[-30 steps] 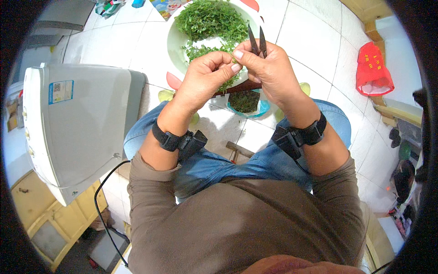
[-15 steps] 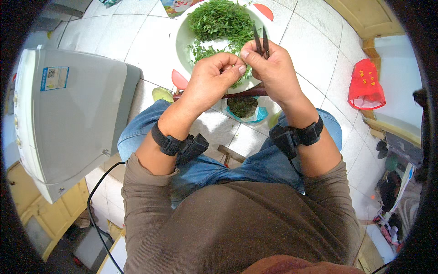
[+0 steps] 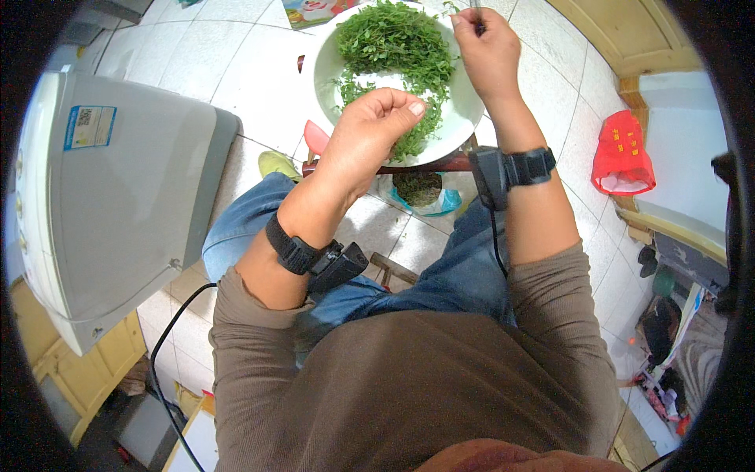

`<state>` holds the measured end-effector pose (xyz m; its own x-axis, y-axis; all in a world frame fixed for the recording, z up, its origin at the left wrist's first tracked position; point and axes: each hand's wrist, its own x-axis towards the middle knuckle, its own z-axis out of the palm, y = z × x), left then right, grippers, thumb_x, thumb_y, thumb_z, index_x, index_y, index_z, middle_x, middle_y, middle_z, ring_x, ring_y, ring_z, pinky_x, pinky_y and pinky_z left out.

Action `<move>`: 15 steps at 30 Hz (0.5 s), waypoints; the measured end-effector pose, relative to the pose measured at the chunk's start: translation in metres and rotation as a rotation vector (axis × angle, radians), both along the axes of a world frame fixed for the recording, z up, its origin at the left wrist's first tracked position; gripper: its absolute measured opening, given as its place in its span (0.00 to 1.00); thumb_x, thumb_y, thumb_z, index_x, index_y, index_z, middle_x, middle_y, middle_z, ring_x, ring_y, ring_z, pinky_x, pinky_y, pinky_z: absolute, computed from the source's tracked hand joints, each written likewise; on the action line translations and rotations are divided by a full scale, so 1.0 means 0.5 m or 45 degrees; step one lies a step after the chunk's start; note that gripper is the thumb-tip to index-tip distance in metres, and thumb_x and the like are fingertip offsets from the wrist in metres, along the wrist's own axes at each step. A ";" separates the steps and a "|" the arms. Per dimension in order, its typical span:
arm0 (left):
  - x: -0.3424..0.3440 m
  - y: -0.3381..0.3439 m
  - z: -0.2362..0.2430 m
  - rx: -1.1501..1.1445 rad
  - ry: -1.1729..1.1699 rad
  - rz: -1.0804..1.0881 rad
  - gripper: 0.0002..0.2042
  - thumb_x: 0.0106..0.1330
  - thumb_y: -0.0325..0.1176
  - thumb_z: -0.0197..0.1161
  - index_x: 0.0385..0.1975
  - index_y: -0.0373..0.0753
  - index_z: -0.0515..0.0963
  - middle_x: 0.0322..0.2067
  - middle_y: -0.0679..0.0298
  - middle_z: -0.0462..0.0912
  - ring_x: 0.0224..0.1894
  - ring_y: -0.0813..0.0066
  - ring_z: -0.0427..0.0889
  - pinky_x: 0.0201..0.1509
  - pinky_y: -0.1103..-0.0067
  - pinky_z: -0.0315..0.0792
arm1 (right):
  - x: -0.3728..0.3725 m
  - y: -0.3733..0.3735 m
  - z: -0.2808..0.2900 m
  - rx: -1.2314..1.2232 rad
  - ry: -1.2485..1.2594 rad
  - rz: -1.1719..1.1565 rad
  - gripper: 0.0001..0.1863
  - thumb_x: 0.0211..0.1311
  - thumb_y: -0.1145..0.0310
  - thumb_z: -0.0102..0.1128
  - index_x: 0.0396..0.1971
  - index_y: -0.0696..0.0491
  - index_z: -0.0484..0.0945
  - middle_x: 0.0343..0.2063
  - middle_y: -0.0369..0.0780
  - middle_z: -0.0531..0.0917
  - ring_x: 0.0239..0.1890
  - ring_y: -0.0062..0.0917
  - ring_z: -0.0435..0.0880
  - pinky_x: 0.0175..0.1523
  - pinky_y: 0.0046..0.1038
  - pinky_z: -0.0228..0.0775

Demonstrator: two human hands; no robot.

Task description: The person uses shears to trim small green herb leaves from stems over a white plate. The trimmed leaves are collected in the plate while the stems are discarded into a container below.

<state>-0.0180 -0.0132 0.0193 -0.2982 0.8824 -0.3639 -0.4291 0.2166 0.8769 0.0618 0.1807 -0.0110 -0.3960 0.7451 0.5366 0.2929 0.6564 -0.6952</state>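
Note:
A white basin (image 3: 464,130) holds a large heap of leafy green sprigs (image 3: 393,39) at its far side and a looser band of them nearer me. My left hand (image 3: 370,130) hovers over the basin's near part, thumb and forefinger pinched together; anything between them is hidden. Past the basin's far right rim, my right hand (image 3: 489,55) is closed around dark scissors (image 3: 477,17), of which only a small part shows. A thin green sprig (image 3: 451,8) shows at its fingertips.
Beneath the basin is a dark red wooden support (image 3: 448,164). A bag of dark green bits (image 3: 417,187) sits on the floor between my legs. A grey-white appliance (image 3: 141,189) stands left, and a red bag (image 3: 624,153) lies right.
My right hand has moved away from my left, far and to the right, with the scissors. My left hand has stayed nearly in place, still pinched. The hands were close together before.

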 end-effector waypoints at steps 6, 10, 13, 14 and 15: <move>-0.026 -0.004 0.007 0.036 -0.180 0.050 0.10 0.66 0.37 0.55 0.36 0.37 0.76 0.19 0.75 0.63 0.19 0.87 0.56 0.21 0.88 0.50 | -0.026 -0.011 -0.045 0.050 -0.739 0.058 0.14 0.52 0.73 0.54 0.41 0.55 0.78 0.35 0.47 0.82 0.39 0.40 0.81 0.46 0.33 0.72; -0.047 -0.011 0.004 0.097 -0.309 0.100 0.13 0.68 0.38 0.52 0.37 0.34 0.74 0.21 0.72 0.65 0.20 0.86 0.58 0.23 0.87 0.55 | -0.020 -0.023 -0.025 0.039 -0.666 0.048 0.17 0.50 0.76 0.52 0.43 0.53 0.78 0.37 0.46 0.82 0.40 0.37 0.82 0.47 0.32 0.72; -0.053 -0.011 0.002 0.125 -0.388 0.130 0.14 0.70 0.39 0.49 0.38 0.32 0.74 0.23 0.71 0.67 0.22 0.85 0.61 0.26 0.86 0.58 | -0.001 -0.048 0.014 -0.160 -0.417 0.205 0.13 0.55 0.72 0.54 0.41 0.55 0.78 0.32 0.41 0.83 0.35 0.27 0.82 0.41 0.26 0.72; -0.052 -0.009 0.000 0.136 -0.416 0.141 0.14 0.70 0.39 0.49 0.38 0.32 0.74 0.23 0.71 0.67 0.23 0.85 0.61 0.26 0.86 0.59 | 0.001 -0.067 0.023 -0.370 -0.211 0.371 0.12 0.56 0.71 0.55 0.41 0.55 0.78 0.28 0.38 0.82 0.30 0.23 0.81 0.36 0.23 0.71; -0.051 -0.006 -0.002 0.146 -0.442 0.149 0.14 0.70 0.39 0.49 0.38 0.32 0.74 0.23 0.71 0.68 0.23 0.85 0.62 0.26 0.86 0.59 | 0.007 -0.086 0.033 -0.600 -0.017 0.501 0.12 0.57 0.70 0.55 0.40 0.55 0.79 0.25 0.36 0.82 0.26 0.19 0.80 0.32 0.21 0.71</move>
